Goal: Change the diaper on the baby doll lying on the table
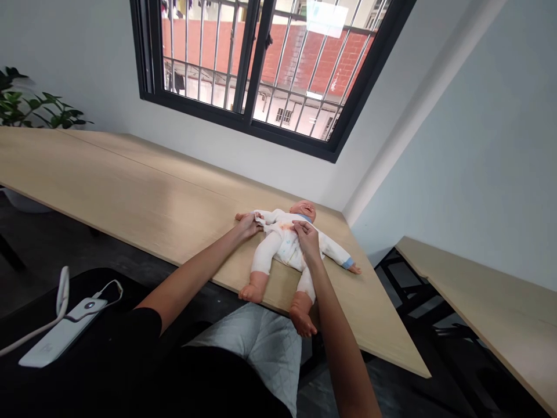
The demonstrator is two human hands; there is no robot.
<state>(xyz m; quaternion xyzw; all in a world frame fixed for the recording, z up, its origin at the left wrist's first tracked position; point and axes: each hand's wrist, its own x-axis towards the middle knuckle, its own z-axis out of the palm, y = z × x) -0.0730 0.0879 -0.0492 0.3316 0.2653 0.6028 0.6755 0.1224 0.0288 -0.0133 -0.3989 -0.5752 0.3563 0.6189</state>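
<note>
A baby doll (282, 247) in a white romper lies on its back on the wooden table (130, 186), head toward the wall, bare feet over the near edge. My left hand (249, 224) is closed on the cuff of the doll's outstretched arm, beside its small hand. My right hand (307, 237) rests on the doll's chest and pinches the romper fabric there. The doll's other arm, with a blue cuff (347, 263), stretches to the right.
A barred window (261, 64) is set in the wall behind the table. A potted plant (30, 107) stands at the far left. A second table (491, 302) stands at the right. A white phone with a cable (63, 331) lies on my lap.
</note>
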